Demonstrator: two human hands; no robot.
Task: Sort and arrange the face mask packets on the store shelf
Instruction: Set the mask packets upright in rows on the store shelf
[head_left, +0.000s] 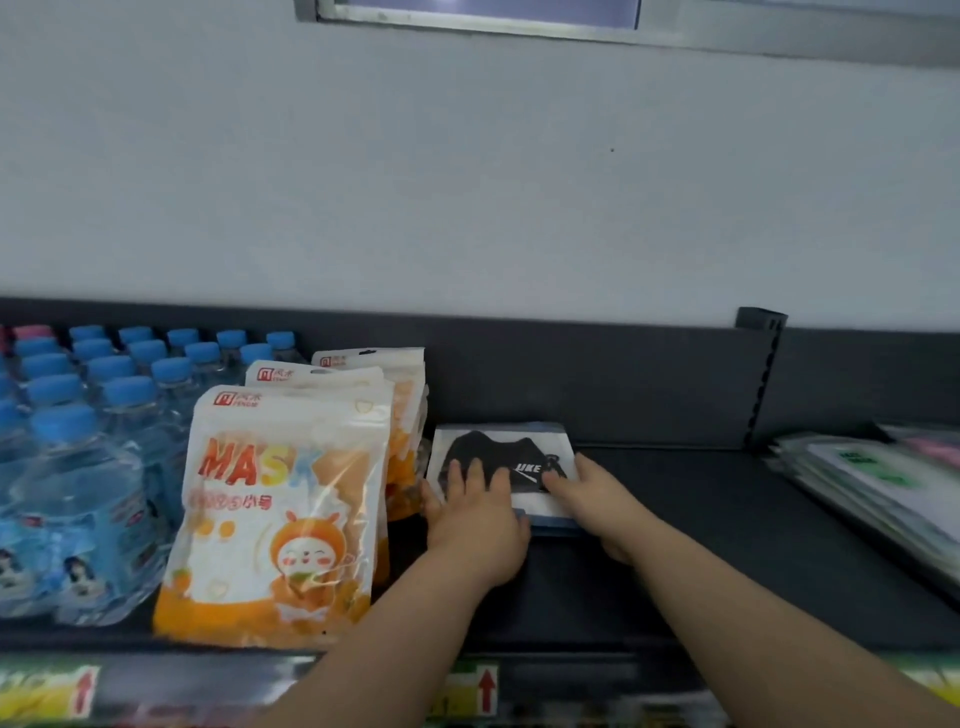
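A flat packet with a black face mask printed on white (511, 451) lies on the dark shelf (701, 525), on top of a small stack of like packets. My left hand (475, 519) rests palm-down on its near left part, fingers spread. My right hand (597, 499) holds its right edge, fingers on top. To the left stand several orange-and-white "MASK" packets (280, 514) in a row, leaning back.
Water bottles with blue caps (78, 441) fill the shelf's left end. A slanted stack of flat packets with green and pink print (878, 488) lies at the right. A dark upright divider post (763, 379) stands behind it. Price labels (483, 691) line the front edge.
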